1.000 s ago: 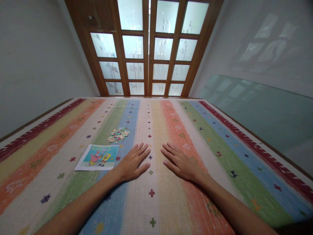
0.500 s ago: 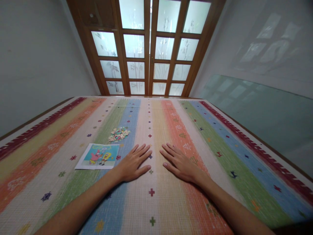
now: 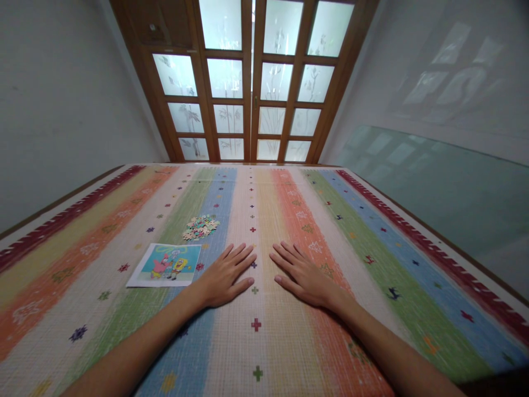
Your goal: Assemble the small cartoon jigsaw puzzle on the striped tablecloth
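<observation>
My left hand (image 3: 226,277) lies palm down on the striped tablecloth (image 3: 285,342), fingers spread and holding nothing. Across a narrow gap, my right hand (image 3: 301,275) rests flat in the same way, its fingers apart. Just left of my left hand is a printed picture (image 3: 166,266) of cartoon characters on white paper, lying flat; my left wrist is close to its lower right corner. Behind that picture sits a heap of small jigsaw puzzle pieces (image 3: 201,227), loosely piled, pale and coloured. Neither hand touches the pieces.
The cloth covers a wide table running back to wooden double doors (image 3: 250,105) with frosted panes. A white wall (image 3: 61,110) stands on the left. Along the right wall leans or hangs a pale green glass-like panel (image 3: 433,193).
</observation>
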### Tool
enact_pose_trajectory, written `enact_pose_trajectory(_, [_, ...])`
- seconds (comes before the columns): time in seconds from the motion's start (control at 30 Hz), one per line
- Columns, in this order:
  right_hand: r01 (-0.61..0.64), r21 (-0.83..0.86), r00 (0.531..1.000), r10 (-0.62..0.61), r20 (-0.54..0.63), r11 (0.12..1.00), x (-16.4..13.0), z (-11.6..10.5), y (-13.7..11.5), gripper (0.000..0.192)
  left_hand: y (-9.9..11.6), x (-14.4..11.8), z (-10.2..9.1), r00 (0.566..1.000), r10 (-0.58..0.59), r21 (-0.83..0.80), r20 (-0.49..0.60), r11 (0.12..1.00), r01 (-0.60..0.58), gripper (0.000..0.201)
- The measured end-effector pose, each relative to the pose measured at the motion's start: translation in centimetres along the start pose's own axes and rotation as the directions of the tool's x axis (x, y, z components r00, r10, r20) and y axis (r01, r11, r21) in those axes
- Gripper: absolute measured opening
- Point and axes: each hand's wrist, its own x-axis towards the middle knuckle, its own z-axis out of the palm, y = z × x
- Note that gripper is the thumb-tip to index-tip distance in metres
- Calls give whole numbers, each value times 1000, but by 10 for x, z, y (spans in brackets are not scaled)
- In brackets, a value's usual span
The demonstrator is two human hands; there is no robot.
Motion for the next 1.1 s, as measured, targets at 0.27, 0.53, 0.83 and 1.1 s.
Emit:
enact_pose_trajectory(0.27, [-2, 9, 1000, 2, -6, 1000, -1, 3, 2, 59, 1, 0, 0, 1000, -5, 2, 7, 1000, 5, 60])
enact_pose_trajectory(0.53, [5, 19, 1000, -5, 6, 1000, 0, 0, 1, 59, 1, 0, -1, 999, -18, 3, 37, 1000, 18, 60])
enact_pose_trajectory(0.83, [6, 8, 1000, -6, 8, 1000, 0, 2, 1, 59, -1, 0, 1, 1000, -8, 3, 17, 1000, 8, 60])
enact_pose_trajectory(1.1, [14, 14, 1000, -14, -11, 1000, -1, 4, 3, 59, -2, -1, 3, 1000, -2, -3, -11, 1000, 2, 61])
